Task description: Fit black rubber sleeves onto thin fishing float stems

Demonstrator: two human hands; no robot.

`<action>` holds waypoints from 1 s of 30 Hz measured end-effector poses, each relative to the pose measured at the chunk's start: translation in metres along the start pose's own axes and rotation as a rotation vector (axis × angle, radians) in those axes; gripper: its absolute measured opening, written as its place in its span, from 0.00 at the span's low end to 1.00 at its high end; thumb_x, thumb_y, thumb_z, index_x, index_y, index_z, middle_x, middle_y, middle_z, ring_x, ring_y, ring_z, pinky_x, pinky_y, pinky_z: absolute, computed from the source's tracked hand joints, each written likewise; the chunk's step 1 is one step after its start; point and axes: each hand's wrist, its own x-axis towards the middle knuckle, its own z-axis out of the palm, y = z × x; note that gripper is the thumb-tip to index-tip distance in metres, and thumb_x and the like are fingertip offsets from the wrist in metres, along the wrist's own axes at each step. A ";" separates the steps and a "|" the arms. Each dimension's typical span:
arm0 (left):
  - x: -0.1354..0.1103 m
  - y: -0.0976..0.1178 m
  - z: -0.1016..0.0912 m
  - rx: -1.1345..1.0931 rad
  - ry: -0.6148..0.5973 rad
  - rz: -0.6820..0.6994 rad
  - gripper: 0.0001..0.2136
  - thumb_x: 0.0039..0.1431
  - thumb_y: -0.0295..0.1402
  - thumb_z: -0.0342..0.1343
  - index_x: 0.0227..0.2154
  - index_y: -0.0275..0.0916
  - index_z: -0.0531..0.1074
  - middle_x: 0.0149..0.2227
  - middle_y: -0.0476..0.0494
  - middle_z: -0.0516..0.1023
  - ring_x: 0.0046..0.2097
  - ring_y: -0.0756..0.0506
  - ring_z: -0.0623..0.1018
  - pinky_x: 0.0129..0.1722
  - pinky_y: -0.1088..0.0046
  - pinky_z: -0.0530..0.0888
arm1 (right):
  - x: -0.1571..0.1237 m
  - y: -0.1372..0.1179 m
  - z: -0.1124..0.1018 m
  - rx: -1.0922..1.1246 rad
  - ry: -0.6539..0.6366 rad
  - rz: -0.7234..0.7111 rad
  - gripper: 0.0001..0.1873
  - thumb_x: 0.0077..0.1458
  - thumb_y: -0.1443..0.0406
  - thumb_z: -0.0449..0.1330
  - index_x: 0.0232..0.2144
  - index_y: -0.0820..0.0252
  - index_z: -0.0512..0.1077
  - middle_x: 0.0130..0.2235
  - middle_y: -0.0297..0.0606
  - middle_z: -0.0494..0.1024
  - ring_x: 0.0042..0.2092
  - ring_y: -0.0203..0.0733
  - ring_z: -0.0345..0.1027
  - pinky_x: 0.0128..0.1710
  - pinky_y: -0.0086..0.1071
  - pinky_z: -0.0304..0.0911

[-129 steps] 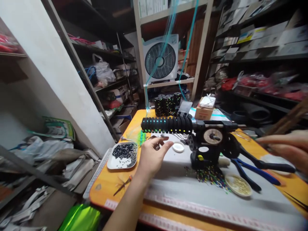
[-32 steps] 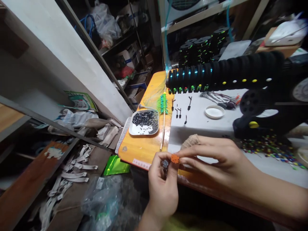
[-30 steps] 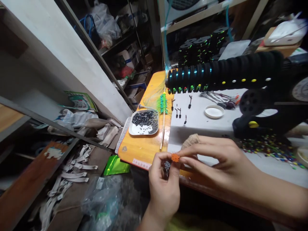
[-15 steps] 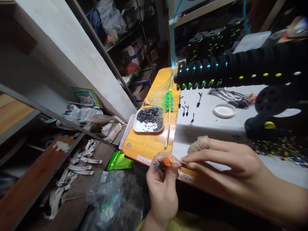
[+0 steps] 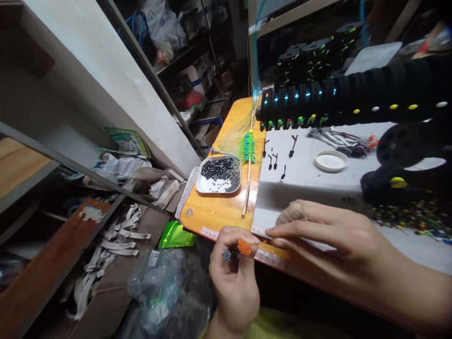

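My left hand (image 5: 235, 278) is closed around a bundle of thin orange-tipped strands (image 5: 244, 246), whose ends face up by the thumb. A grey-tipped bundle (image 5: 226, 255) sticks out of the same fist, lower among the fingers. Just to the right, my right hand (image 5: 332, 240) pinches with thumb and index finger; a thin orange-tipped strand (image 5: 267, 239) shows at those fingertips, mostly hidden. Tan wrapping (image 5: 292, 213) covers one finger of that hand. A small gap separates the two hands at the table's front edge.
On the yellow table (image 5: 212, 214) sit a white tray (image 5: 219, 190) of black pieces and a stick with green bristles (image 5: 248, 147). Small black forked pieces (image 5: 291, 147), a white lid (image 5: 331, 161) and a dark ribbed tube (image 5: 339, 101) with coloured dots are at the right.
My left hand has moved slightly left and down with the bundles, away from my right fingertips. The orange tips now face me more fully. My right hand has hardly moved.
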 end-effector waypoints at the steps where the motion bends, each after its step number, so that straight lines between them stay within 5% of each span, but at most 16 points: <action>1: 0.000 -0.001 0.000 -0.001 -0.003 0.009 0.08 0.71 0.23 0.55 0.37 0.42 0.73 0.34 0.51 0.73 0.39 0.50 0.74 0.42 0.77 0.72 | -0.001 0.001 0.000 0.002 0.000 0.008 0.14 0.62 0.72 0.66 0.49 0.55 0.75 0.36 0.38 0.77 0.36 0.39 0.72 0.31 0.29 0.69; 24: -0.001 -0.004 0.011 -0.042 -0.040 -0.119 0.07 0.73 0.29 0.55 0.35 0.43 0.72 0.33 0.50 0.72 0.37 0.50 0.74 0.39 0.78 0.72 | 0.001 -0.001 -0.001 0.115 0.090 0.043 0.13 0.63 0.73 0.65 0.49 0.57 0.77 0.33 0.34 0.81 0.31 0.33 0.72 0.28 0.23 0.65; 30: -0.006 -0.004 0.016 -0.233 -0.005 -0.258 0.06 0.71 0.32 0.57 0.36 0.42 0.74 0.43 0.46 0.70 0.43 0.49 0.74 0.44 0.76 0.73 | 0.005 -0.003 -0.005 0.147 0.039 0.080 0.06 0.64 0.72 0.65 0.41 0.59 0.77 0.33 0.34 0.81 0.31 0.31 0.73 0.30 0.22 0.65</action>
